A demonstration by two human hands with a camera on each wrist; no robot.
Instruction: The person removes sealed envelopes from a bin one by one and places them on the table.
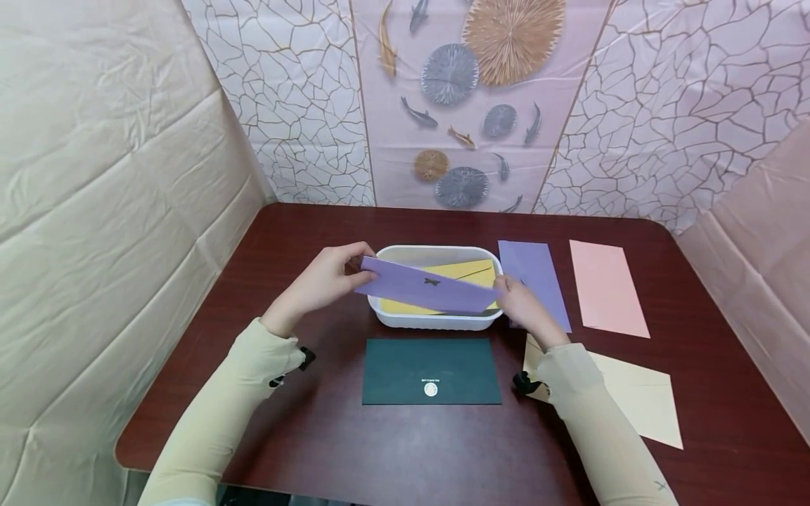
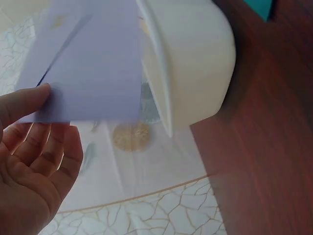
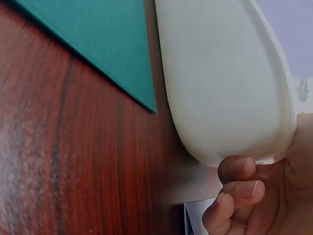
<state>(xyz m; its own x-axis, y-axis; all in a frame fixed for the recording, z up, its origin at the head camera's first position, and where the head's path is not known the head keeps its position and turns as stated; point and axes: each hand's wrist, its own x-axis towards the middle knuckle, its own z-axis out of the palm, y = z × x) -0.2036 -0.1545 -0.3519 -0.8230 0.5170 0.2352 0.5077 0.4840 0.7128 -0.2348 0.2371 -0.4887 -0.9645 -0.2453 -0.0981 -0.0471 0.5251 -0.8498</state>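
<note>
A purple envelope with a small dark bow-like mark is held tilted over a white plastic basin. My left hand pinches its left end between thumb and fingers. In the left wrist view, that thumb lies on the flap side. At the other end, my right hand grips the envelope beside the basin's right rim. The right wrist view shows its curled fingers close to the basin wall, but the grip itself is hidden. A yellow envelope lies inside the basin, partly covered.
A dark green envelope lies in front of the basin. To the right lie another purple envelope, a pink envelope and a cream envelope, partly under my right forearm. The brown table ends at hanging cloths behind and beside it.
</note>
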